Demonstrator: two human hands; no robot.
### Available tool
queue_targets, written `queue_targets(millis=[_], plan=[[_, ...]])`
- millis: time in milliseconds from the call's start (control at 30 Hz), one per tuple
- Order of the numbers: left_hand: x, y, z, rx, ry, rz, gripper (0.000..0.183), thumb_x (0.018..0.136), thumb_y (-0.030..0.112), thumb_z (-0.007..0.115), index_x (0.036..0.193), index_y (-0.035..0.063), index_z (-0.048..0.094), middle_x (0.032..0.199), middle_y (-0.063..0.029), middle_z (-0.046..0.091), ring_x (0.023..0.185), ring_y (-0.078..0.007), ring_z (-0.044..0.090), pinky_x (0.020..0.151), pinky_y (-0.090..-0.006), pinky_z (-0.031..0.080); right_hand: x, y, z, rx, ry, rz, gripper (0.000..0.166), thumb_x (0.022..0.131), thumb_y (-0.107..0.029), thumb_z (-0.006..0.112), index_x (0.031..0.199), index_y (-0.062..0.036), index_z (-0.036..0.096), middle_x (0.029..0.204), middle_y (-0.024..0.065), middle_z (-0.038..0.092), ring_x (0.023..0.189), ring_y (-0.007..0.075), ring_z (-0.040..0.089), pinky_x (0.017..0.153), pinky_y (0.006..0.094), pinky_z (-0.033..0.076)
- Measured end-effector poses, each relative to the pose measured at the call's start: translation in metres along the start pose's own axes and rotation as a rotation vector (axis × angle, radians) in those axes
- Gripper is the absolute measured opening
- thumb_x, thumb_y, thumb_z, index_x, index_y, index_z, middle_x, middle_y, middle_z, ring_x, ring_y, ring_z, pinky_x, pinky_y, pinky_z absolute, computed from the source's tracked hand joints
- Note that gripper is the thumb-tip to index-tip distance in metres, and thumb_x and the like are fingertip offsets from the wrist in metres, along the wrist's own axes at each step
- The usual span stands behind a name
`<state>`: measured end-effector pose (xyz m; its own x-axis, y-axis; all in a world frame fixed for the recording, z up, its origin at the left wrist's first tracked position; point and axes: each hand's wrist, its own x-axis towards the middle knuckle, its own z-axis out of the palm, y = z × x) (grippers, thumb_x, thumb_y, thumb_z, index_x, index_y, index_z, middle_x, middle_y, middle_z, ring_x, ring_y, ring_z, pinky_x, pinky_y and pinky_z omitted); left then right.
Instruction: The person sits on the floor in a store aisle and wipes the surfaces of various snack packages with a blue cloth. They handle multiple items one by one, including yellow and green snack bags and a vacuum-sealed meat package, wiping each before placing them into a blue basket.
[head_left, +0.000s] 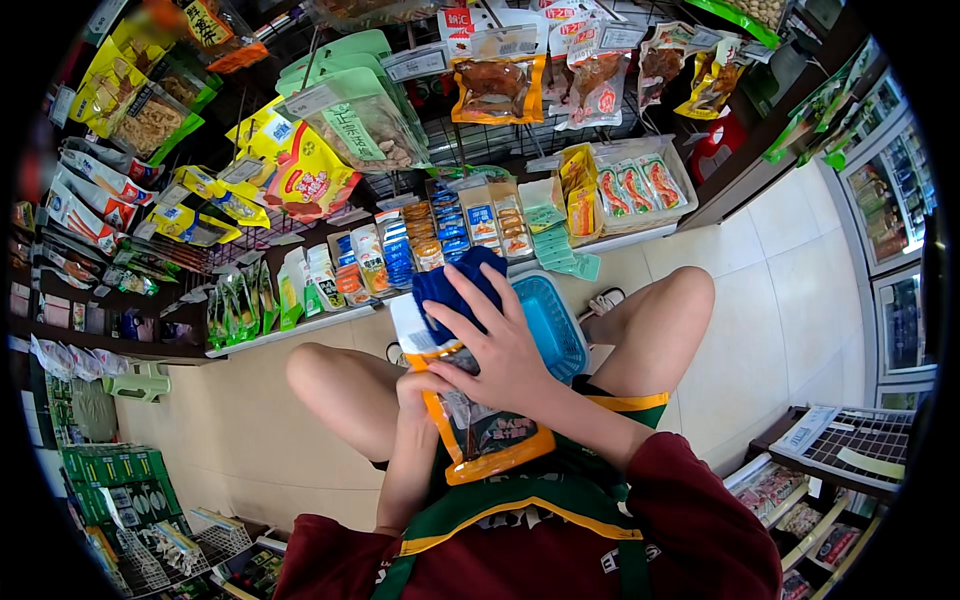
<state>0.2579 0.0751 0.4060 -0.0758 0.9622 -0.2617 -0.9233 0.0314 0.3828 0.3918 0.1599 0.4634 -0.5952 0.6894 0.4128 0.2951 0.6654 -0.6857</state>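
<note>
An orange-edged plastic food packet (499, 442) lies tilted across my lap, its white upper part towards the shelf. My left hand (421, 390) grips its left edge, fingers curled around it. My right hand (491, 341) is spread over a bunched dark blue cloth (457, 289), which rests against the packet's upper part; the palm hides some of both. Just beyond my right hand, a blue plastic basket (551, 319) stands on the floor between my knees. A green apron with a yellow edge (525, 510) covers my front.
Ahead, a low shelf (300, 330) holds rows of small snack packets and a wicker basket (649, 217). Bagged snacks (499, 82) hang on hooks above. Wire racks (847, 442) stand behind at both sides. A glass-door cooler (889, 180) is at the far right.
</note>
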Motion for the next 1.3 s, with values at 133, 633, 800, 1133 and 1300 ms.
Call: queue_targets(millis=[133,633,800,1133,1300], plan=[[-0.004,0.007,-0.001,0.048,-0.057,-0.075,0.084,0.051,-0.013,0.046,0.134,-0.0013,0.044,0.117,-0.0209,0.06,0.108,-0.036,0.06,0.095,-0.0456,0.049,0.007,0.004,-0.011,-0.154,0.045,0.039,0.049,0.076,-0.025,0.072,0.122,-0.0156,0.061,0.146,0.01,0.039,0.137,0.0429,0.026,0.109,0.0499,0.027],[0.001,0.004,0.009,0.05,0.102,-0.184,0.052,0.089,0.009,0.051,0.139,0.0017,0.038,0.131,-0.0186,0.053,0.119,-0.0338,0.054,0.099,-0.0448,0.045,-0.001,0.018,-0.011,0.1,0.036,-0.09,0.053,0.071,-0.011,0.073,0.123,-0.0151,0.062,0.141,0.0148,0.045,0.132,0.0388,0.039,0.105,0.0478,0.036],[0.003,0.007,-0.01,0.002,-0.096,-0.19,0.056,0.099,0.039,0.043,0.14,0.0028,0.036,0.131,-0.0155,0.052,0.118,-0.0296,0.055,0.098,-0.0425,0.047,-0.026,0.009,-0.012,0.183,-0.078,-0.277,0.057,0.062,-0.006,0.074,0.118,-0.014,0.064,0.123,0.0085,0.058,0.116,0.0296,0.053,0.093,0.0417,0.043],[-0.009,0.011,0.001,0.298,-0.174,-0.128,0.078,0.07,-0.008,0.066,0.141,0.0001,0.035,0.132,-0.0167,0.051,0.123,-0.0309,0.051,0.104,-0.043,0.04,0.005,0.008,-0.018,-0.059,-0.018,-0.055,0.056,0.065,-0.007,0.071,0.119,-0.0154,0.061,0.136,0.0122,0.047,0.122,0.0368,0.045,0.102,0.0456,0.039],[-0.005,0.016,0.012,0.203,-0.102,-0.141,0.074,0.062,-0.015,0.059,0.133,-0.0035,0.044,0.124,-0.0189,0.058,0.114,-0.0316,0.058,0.099,-0.0431,0.044,-0.001,0.026,-0.019,-0.007,0.196,0.039,0.056,0.062,-0.002,0.069,0.117,-0.0069,0.06,0.121,0.014,0.053,0.108,0.0328,0.054,0.093,0.0408,0.046]])
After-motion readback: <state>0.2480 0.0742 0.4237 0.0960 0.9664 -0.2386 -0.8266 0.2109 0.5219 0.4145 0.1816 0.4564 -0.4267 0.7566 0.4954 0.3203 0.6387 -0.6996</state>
